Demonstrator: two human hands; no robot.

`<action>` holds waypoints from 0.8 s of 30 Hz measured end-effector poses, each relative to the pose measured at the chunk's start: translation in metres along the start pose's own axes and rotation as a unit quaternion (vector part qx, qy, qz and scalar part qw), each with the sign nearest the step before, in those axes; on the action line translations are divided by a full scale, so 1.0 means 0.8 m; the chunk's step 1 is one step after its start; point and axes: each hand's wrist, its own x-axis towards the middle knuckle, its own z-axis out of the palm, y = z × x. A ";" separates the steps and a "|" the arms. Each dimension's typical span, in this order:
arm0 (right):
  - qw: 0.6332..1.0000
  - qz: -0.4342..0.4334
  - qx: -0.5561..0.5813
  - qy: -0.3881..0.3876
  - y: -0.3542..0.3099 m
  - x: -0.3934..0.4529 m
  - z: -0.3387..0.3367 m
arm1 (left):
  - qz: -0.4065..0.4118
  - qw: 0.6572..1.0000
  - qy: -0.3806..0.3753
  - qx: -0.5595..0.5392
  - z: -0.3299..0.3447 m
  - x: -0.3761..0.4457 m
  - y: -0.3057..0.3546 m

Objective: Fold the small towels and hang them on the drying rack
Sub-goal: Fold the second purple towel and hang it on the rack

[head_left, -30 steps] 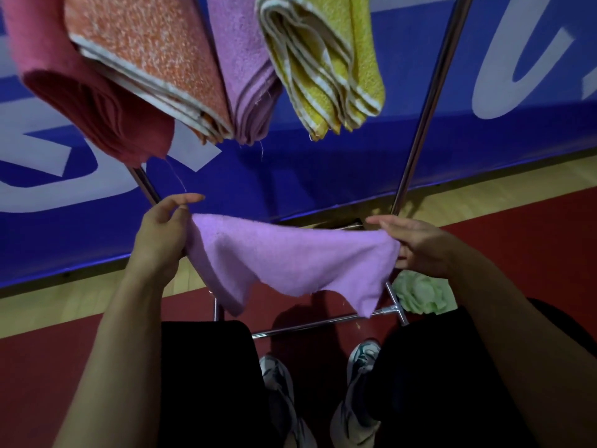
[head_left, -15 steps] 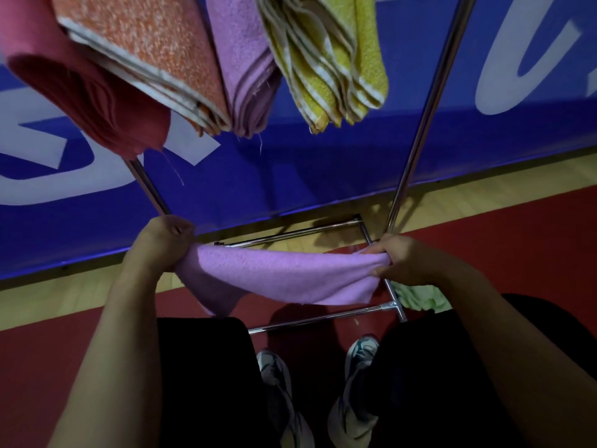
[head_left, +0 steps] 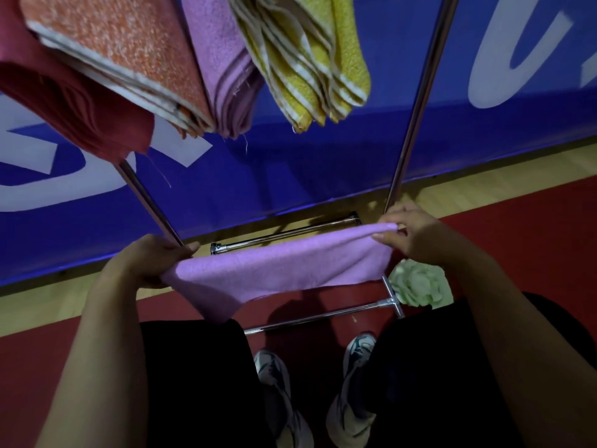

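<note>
Towel [head_left: 277, 270] taut between both grips

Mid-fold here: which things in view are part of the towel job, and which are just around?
Part of the job:
- purple towel, stretched between left hand and right hand
- drying rack
- folded towels hung up: red, orange, purple, yellow
- crumpled green cloth on the floor, probably next

Just around:
- blue banner
- shoes

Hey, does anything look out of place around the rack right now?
Yes: a pale green towel lies crumpled on the red floor by the rack's base, unfolded, under the right hand. Loose threads dangle from the hung towels' edges. Otherwise nothing stands out.
</note>
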 end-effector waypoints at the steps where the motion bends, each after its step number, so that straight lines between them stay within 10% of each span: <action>1: 1.000 -0.003 0.022 0.014 -0.007 0.001 -0.005 | -0.001 1.000 0.006 0.007 -0.001 0.001 0.000; 14: 0.989 0.020 0.091 0.116 -0.065 0.016 0.004 | 0.021 0.997 -0.016 0.074 0.008 0.026 -0.009; 24: 0.993 -0.050 0.105 -0.014 -0.145 0.044 0.043 | 0.428 0.875 -0.214 -0.073 0.111 -0.064 0.118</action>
